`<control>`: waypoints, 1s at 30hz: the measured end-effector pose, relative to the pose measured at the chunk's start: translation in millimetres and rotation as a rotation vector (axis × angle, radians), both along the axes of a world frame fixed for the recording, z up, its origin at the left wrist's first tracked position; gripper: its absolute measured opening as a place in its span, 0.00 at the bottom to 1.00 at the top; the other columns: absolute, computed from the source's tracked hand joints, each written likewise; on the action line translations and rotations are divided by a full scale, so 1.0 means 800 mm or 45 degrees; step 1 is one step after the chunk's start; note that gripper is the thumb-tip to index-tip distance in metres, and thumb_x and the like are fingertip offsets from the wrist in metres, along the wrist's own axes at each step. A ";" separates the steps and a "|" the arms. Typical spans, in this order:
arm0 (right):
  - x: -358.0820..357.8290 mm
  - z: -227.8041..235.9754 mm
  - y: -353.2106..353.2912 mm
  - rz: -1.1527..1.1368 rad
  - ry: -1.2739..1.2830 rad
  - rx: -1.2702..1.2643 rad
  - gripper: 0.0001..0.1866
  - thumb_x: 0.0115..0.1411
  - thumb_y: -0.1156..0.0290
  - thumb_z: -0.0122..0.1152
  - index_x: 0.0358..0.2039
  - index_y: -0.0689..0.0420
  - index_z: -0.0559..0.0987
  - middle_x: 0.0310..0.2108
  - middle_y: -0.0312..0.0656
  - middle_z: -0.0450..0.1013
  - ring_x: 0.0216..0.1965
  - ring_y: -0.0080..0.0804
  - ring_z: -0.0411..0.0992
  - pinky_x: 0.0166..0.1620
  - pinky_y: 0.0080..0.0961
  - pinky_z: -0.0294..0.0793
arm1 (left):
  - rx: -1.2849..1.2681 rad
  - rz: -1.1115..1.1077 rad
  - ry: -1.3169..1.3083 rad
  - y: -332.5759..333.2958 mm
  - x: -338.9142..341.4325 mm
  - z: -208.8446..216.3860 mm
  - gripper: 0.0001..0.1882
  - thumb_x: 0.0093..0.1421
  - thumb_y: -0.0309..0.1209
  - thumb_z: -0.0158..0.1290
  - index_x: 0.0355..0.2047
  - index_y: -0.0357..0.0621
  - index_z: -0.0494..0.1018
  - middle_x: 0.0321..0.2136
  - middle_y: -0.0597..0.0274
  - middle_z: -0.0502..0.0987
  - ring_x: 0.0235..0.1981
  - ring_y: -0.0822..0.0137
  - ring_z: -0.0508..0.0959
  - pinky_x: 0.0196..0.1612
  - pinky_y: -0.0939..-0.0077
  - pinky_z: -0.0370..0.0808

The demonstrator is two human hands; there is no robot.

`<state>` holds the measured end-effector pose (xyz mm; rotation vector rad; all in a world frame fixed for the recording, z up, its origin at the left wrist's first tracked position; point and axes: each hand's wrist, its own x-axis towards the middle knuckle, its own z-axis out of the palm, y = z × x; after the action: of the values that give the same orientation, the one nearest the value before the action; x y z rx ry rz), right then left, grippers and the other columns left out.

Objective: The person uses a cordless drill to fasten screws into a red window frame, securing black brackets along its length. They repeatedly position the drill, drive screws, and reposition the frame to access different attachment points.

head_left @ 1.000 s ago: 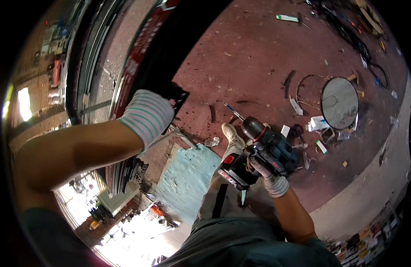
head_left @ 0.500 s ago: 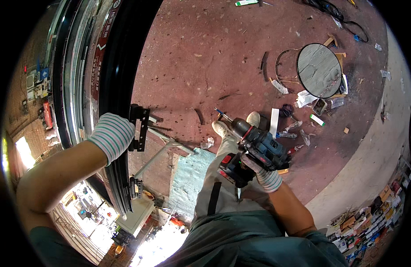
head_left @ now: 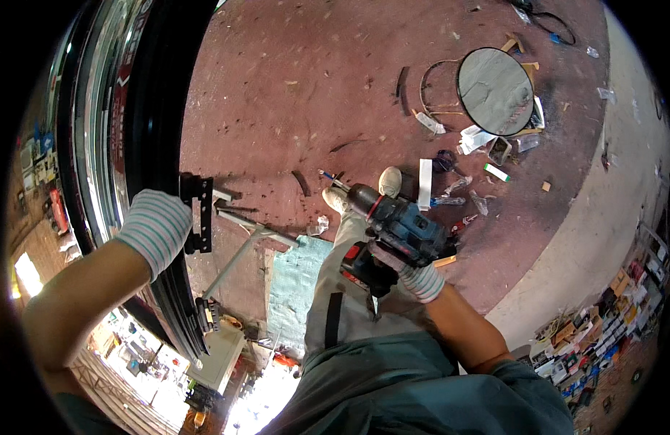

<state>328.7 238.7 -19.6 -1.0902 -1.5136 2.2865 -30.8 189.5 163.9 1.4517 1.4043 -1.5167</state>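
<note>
My left hand, in a white glove with green and grey stripes, is closed at a black metal bracket with a row of holes, on the edge of a long black frame profile. Its fingertips are mostly hidden. My right hand, in a similar glove, grips the handle of a blue and black cordless drill in front of my legs. The drill's long bit points up and left, apart from the bracket. A second black bracket sits lower on the profile.
More long profiles lie stacked along the left. A metal support stand reaches out beneath them. On the red floor stand a round stool, cardboard, bottles and plastic scraps. A pale blue sheet lies by my feet. Clutter fills the lower right.
The whole view has shifted, so the scene sits a little farther left. Both hands keep their hold, and the drill stays at about the same distance from the bracket.
</note>
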 end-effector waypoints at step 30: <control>-0.019 0.141 0.035 0.563 -0.006 0.281 0.12 0.53 0.65 0.66 0.36 0.55 0.77 0.30 0.35 0.74 0.29 0.25 0.71 0.32 0.24 0.73 | 0.068 2.163 -2.016 -0.232 0.213 0.166 0.19 0.60 0.35 0.54 0.46 0.34 0.68 0.38 0.57 0.74 0.40 0.70 0.73 0.45 0.74 0.70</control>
<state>313.5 267.0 93.6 -0.7611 -2.1244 2.2920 139.4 3.8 296.8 0.4821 0.8527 0.6999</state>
